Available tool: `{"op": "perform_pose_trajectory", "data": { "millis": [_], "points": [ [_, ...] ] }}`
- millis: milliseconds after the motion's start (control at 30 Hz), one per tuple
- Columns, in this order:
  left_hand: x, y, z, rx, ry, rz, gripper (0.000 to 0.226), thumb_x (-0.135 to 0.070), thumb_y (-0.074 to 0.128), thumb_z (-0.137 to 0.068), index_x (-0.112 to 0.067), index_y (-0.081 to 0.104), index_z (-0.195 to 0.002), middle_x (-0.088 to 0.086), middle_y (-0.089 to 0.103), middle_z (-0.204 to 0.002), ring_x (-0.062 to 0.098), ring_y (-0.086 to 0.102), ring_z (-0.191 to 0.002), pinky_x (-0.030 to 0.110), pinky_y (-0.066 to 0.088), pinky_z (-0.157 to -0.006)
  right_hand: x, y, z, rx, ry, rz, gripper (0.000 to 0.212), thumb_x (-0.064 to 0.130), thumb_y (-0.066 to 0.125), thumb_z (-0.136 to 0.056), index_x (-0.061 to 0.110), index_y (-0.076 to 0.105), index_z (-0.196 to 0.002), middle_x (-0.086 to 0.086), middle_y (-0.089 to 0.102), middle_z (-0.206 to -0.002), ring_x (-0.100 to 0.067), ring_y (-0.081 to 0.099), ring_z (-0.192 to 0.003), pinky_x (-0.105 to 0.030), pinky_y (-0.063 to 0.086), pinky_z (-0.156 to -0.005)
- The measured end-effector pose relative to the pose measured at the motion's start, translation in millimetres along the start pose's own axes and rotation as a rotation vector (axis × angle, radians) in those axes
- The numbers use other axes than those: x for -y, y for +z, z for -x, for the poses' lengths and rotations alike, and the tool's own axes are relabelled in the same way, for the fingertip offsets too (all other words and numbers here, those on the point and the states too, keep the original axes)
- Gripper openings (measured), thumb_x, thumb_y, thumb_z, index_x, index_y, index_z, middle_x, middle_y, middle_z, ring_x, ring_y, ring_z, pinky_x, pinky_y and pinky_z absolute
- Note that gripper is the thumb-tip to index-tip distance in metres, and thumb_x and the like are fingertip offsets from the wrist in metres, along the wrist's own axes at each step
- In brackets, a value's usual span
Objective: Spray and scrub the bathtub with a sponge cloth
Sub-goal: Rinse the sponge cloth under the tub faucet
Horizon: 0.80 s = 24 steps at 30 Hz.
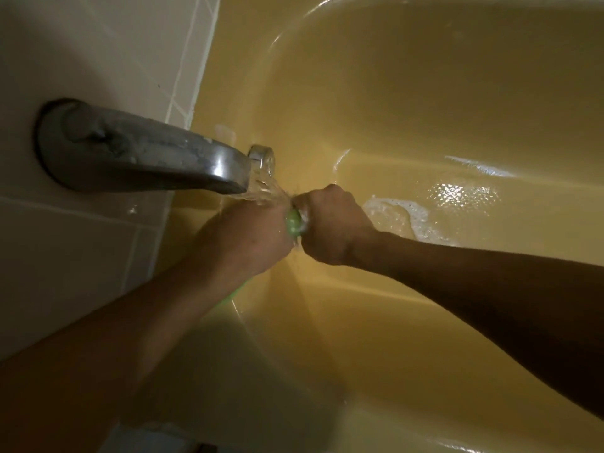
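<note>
Both hands are out over the yellow tub [425, 103], right under the spout [143, 158]. Water [266, 188] pours from the spout's mouth and lands where the two hands meet. The left hand [248, 237] and the right hand [330, 223] are each curled into a fist, knuckles up, pressed close together, and between them shows a small bulge of green cloth [293, 222], clamped from both sides. A thin green strip also peeks out under the left wrist; whether it is the same cloth is hard to tell.

Around them: the grey metal spout juts out of the tiled wall [81, 44] on the left, hanging just above and beside the left hand, so it crowds that side. Just past the spout's tip sits a round chrome fitting [261, 153] on the tub's end wall, partly veiled by the stream. Right of the right hand, foam [395, 207] and a wet sheen spread over the tub floor.

Edges and room: the tub's end wall and the tiled wall close in on the left, and the near rim runs beneath the forearms. To the right and toward the far end the basin lies open and bare.
</note>
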<state>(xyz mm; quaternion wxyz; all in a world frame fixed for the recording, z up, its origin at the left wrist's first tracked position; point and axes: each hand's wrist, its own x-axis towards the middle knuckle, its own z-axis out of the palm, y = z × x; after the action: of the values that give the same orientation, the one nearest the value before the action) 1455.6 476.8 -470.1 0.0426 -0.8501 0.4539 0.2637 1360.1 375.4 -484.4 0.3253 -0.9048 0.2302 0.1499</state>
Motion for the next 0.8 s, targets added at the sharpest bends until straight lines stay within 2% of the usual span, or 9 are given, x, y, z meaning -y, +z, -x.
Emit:
{"op": "perform_pose_trajectory", "data": {
  "millis": [100,167,300,400,467,567,633,733,800],
  "points": [
    [5.0,13.6,-3.5,-0.238,0.108,-0.036,0.043,-0.045,0.040,-0.106,-0.015,0.070,-0.106,0.011,0.064,-0.091,0.025,0.054,-0.072,0.033,0.038,-0.062,-1.1,-2.4,-3.2,0.083,0.039,0.018,0.015,0.008,0.048,-0.085,0.020,0.049,-0.077,-0.003,0.055,-0.086,-0.031,0.059,-0.089,-0.030,0.047,-0.071],
    [4.4,16.5,-4.3,-0.340,0.208,-0.128,0.024,-0.029,0.057,-0.102,-0.011,0.072,-0.099,0.012,0.064,-0.081,0.022,0.046,-0.060,0.028,0.030,-0.052,-3.2,-6.2,-3.6,0.156,0.121,-0.068,0.016,0.004,0.048,-0.086,0.018,0.051,-0.078,-0.002,0.055,-0.088,-0.027,0.062,-0.082,-0.025,0.046,-0.054],
    [-0.5,17.5,-0.1,-0.229,0.168,-0.034,0.014,-0.027,0.065,-0.097,-0.019,0.067,-0.109,-0.002,0.053,-0.081,0.020,0.049,-0.067,0.029,0.029,-0.054,-12.5,-8.1,-1.3,0.349,0.188,-0.116,0.016,-0.004,0.054,-0.079,0.009,0.055,-0.069,-0.005,0.053,-0.071,-0.024,0.051,-0.055,-0.019,0.033,-0.041],
    [-6.6,11.5,0.9,-0.195,0.100,0.022,0.015,-0.030,0.064,-0.098,-0.018,0.065,-0.107,-0.003,0.053,-0.083,0.021,0.053,-0.071,0.030,0.035,-0.062,-13.6,-12.7,-5.7,0.309,0.094,-0.026,0.018,-0.001,0.052,-0.078,0.012,0.051,-0.066,-0.005,0.054,-0.068,-0.028,0.054,-0.062,-0.030,0.049,-0.053],
    [-9.1,0.0,-1.1,-0.009,-0.063,0.161,0.016,-0.029,0.065,-0.097,-0.014,0.061,-0.095,-0.004,0.060,-0.083,0.019,0.057,-0.074,0.030,0.036,-0.064,-13.8,-15.7,-12.4,0.196,-0.060,0.131,0.009,0.005,0.053,-0.081,0.013,0.055,-0.077,-0.006,0.061,-0.081,-0.030,0.058,-0.075,-0.037,0.056,-0.073],
    [-6.7,-13.5,-2.7,0.360,-0.317,0.599,0.027,-0.017,0.071,-0.088,-0.008,0.060,-0.065,0.003,0.060,-0.057,0.018,0.056,-0.052,0.027,0.045,-0.060,-19.6,-8.3,-14.8,0.030,-0.161,0.201,0.020,0.015,0.061,-0.086,0.019,0.055,-0.105,-0.004,0.060,-0.092,-0.029,0.054,-0.083,-0.036,0.047,-0.067],
    [-2.6,-20.0,-1.6,0.570,-0.455,0.931,0.033,-0.006,0.068,-0.088,-0.012,0.051,-0.060,0.001,0.048,-0.049,0.013,0.044,-0.040,0.022,0.042,-0.046,-24.4,9.1,-8.3,-0.258,-0.287,0.268,0.038,0.017,0.067,-0.085,0.014,0.052,-0.120,-0.008,0.059,-0.106,-0.031,0.055,-0.095,-0.039,0.044,-0.070],
    [13.0,-28.6,-4.6,0.898,-0.508,1.201,0.034,-0.007,0.071,-0.077,-0.017,0.047,-0.055,-0.005,0.040,-0.046,0.006,0.038,-0.035,0.019,0.036,-0.034,-32.2,39.4,8.7,-0.625,-0.514,0.250,0.052,0.016,0.071,-0.089,0.009,0.046,-0.134,-0.018,0.062,-0.126,-0.035,0.058,-0.112,-0.046,0.046,-0.091],
    [23.8,-26.7,-9.3,1.281,-0.453,1.368,0.032,-0.008,0.076,-0.079,-0.012,0.054,-0.056,-0.002,0.049,-0.047,0.010,0.050,-0.037,0.025,0.045,-0.039,-36.4,48.8,10.3,-0.683,-0.573,0.181,0.054,0.020,0.072,-0.093,0.009,0.044,-0.138,-0.018,0.064,-0.128,-0.036,0.058,-0.120,-0.049,0.045,-0.100]
  ]
}}
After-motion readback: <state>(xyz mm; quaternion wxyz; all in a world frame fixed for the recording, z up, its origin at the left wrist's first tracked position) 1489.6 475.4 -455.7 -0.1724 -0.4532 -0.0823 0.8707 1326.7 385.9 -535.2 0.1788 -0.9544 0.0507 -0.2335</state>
